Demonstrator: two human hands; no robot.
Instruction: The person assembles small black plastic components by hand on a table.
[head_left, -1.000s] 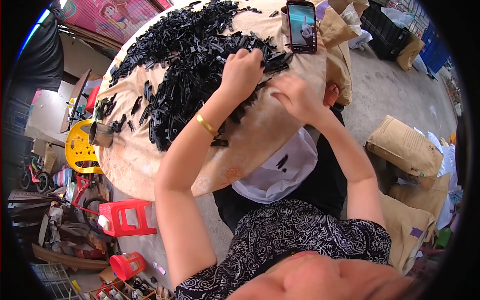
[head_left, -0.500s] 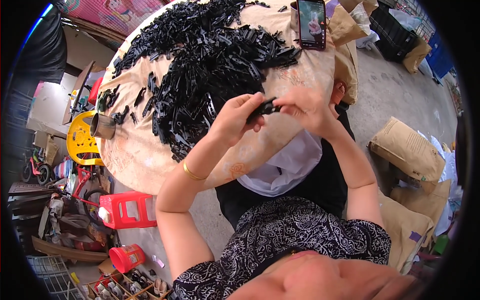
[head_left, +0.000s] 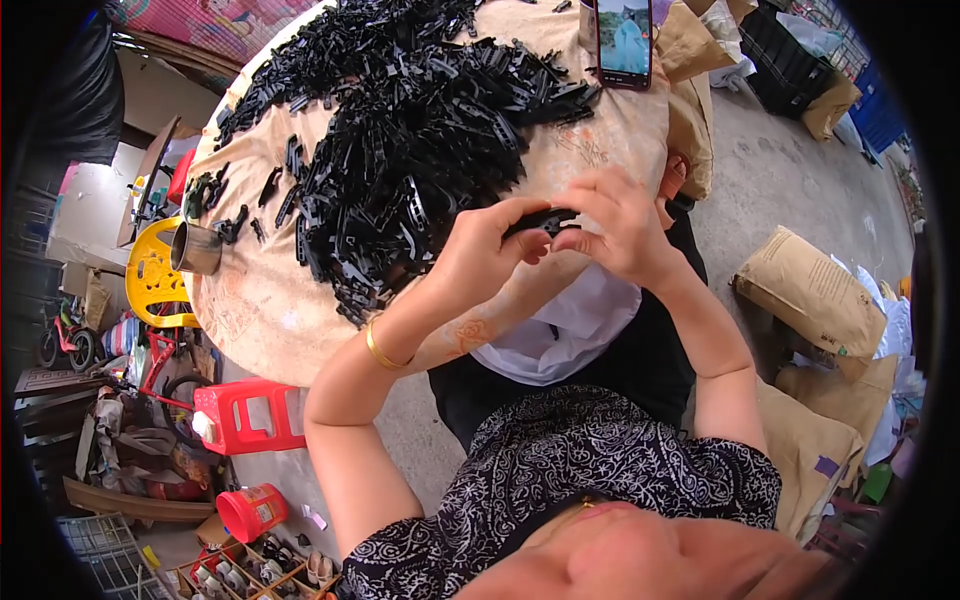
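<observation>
Above the near edge of the round table, my left hand [head_left: 487, 250] and my right hand [head_left: 622, 232] grip a small black plastic piece [head_left: 545, 220] between them. Thumbs and fingers close on it from both sides and cover most of it, so its exact kind cannot be made out. A large heap of similar long, thin black plastic pieces [head_left: 400, 140] covers much of the table, just beyond my left hand. Beneath my hands, a white bag [head_left: 545, 345] lies open across my lap.
A patterned cloth [head_left: 265, 310] covers the table. A phone [head_left: 624, 45] leans upright against a can at the far right. A metal cup [head_left: 196, 248] stands by the left rim, near a yellow chair [head_left: 155, 275] and a red stool [head_left: 245, 415]. Brown sacks [head_left: 810, 290] lie on the right.
My right fingers have moved from pinching the piece's end to closing around it, and both hands have come closer together. The phone's picture has changed. The view has shifted slightly.
</observation>
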